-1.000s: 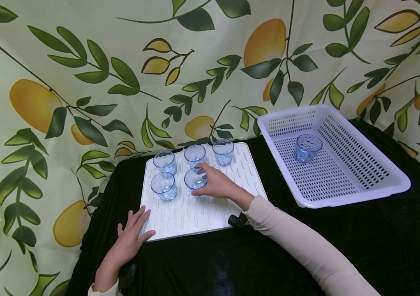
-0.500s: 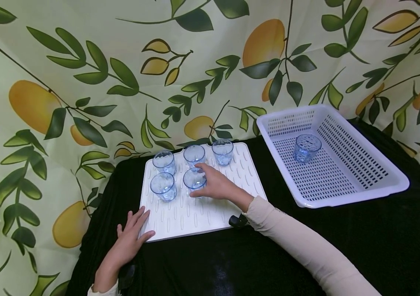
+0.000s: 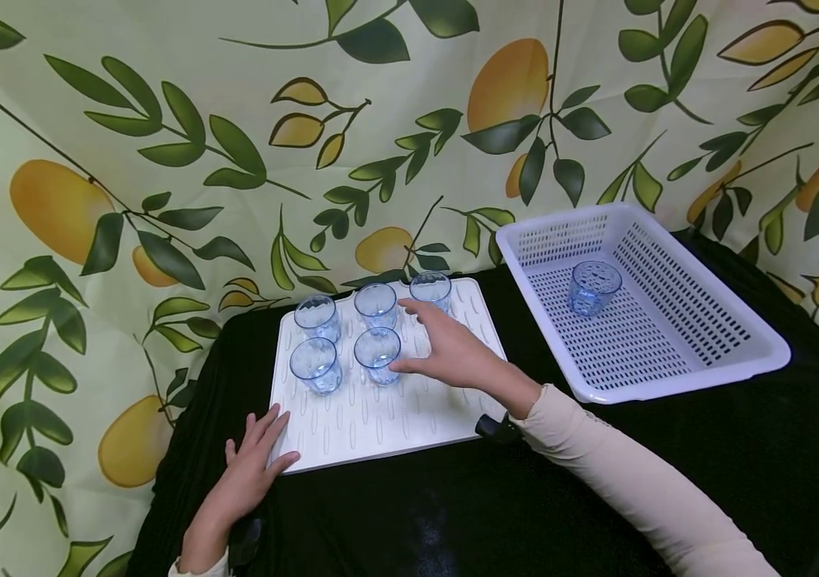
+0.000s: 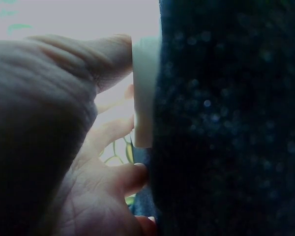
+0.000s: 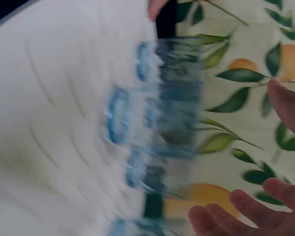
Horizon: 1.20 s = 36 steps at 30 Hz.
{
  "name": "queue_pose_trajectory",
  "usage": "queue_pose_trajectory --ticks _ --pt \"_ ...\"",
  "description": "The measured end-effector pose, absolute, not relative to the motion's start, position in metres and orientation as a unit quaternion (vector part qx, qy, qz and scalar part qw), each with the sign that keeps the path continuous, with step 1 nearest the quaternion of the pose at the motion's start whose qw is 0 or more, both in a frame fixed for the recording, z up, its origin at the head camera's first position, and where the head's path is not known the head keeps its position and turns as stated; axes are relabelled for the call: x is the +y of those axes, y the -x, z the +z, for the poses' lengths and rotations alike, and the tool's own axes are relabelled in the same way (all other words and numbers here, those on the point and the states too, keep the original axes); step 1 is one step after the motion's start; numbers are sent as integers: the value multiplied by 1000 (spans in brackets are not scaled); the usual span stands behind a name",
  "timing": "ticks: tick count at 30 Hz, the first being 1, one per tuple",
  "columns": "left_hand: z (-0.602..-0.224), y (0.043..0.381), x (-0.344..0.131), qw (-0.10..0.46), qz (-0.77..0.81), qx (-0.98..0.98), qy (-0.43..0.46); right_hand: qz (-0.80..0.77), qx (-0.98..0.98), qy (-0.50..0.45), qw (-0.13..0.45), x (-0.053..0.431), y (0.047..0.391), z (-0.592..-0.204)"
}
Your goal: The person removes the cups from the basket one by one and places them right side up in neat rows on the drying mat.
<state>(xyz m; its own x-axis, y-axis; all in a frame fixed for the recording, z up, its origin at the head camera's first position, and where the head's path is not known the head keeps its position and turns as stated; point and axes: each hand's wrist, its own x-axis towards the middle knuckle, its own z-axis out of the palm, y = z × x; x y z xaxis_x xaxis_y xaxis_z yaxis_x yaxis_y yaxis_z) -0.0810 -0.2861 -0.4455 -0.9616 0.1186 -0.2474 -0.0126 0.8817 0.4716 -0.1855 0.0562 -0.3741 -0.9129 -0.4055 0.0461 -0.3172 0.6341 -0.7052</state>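
Observation:
Several clear blue glasses stand upright on a white ridged mat (image 3: 352, 437). Three form the back row, and a front-left glass (image 3: 316, 370) and a front-middle glass (image 3: 377, 365) stand nearer. My right hand (image 3: 456, 353) is just right of the front-middle glass, thumb and fingers spread, holding nothing; it partly covers the back-right glass (image 3: 429, 288). In the right wrist view the glasses (image 5: 155, 118) look blurred, away from the fingers. My left hand (image 3: 247, 473) rests at the mat's left front corner with extended fingers; the left wrist view shows its thumb at the mat's edge (image 4: 143, 108).
A white plastic basket (image 3: 676, 391) with slotted walls stands to the right, one blue glass (image 3: 592, 290) upright inside it. Black cloth (image 3: 409, 521) covers the table. Behind hangs a curtain (image 3: 236, 48) printed with fruit and leaves.
My right hand has let go of the front-middle glass and moved right, fingers spreading; that glass stays standing on the mat. My left hand has stayed put. The head view has shifted slightly.

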Motion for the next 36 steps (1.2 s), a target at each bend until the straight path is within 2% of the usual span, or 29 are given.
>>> queue_pose_trajectory --ticks 9,18,26,36 --pt "-444 81 -287 128 247 960 -31 -361 912 193 -4 116 185 -327" --pt "-446 81 -288 134 249 959 -27 -351 928 128 -6 175 201 -319" --pt "-445 81 -286 128 249 959 -30 -343 936 79 14 232 218 -318" --pt "-447 81 -289 137 256 956 -27 -358 931 31 68 292 246 -345"
